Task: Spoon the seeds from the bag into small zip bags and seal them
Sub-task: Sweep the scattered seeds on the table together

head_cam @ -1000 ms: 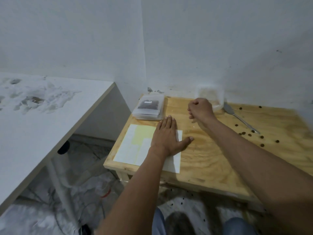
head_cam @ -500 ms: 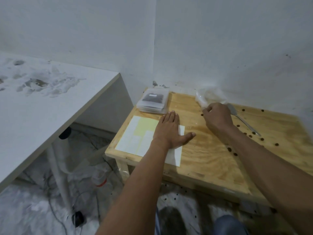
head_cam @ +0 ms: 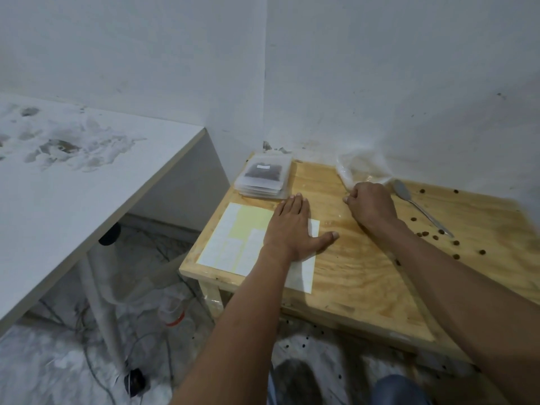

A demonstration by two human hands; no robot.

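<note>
The clear plastic bag (head_cam: 361,171) sits at the back of the wooden tabletop (head_cam: 365,273), close to the white wall (head_cam: 380,83). It looks crinkled and a bit blurry, with something pale brown inside. The right hand (head_cam: 369,204) is right in front of the bag, touching its near edge. Its fingers (head_cam: 349,197) are curled into a fist. I cannot tell if they pinch the bag or hold nothing.

Just to the right of that hand lies a metal spoon (head_cam: 419,207). Its bowl end is near the bag and its handle points toward the right side. Small dark seeds (head_cam: 423,233) are scattered on the wood around the handle, some near and some farther off. More dark dots lie on the floor under the tabletop.

At the back left corner is a stack of small zip bags (head_cam: 264,178). The top one has dark seeds in it and a small white label.

Near the front left is a sheet of stickers (head_cam: 233,238), white with a pale yellow patch. The left hand (head_cam: 292,229) lies flat on it, palm down. Its fingers are straight and together, and the thumb sticks out to the right onto the bare wood.

To the left stands a white desk (head_cam: 87,185) with a scuffed, peeling top. Under it are a white leg, some cables and a small black thing on the floor (head_cam: 58,369).
</note>
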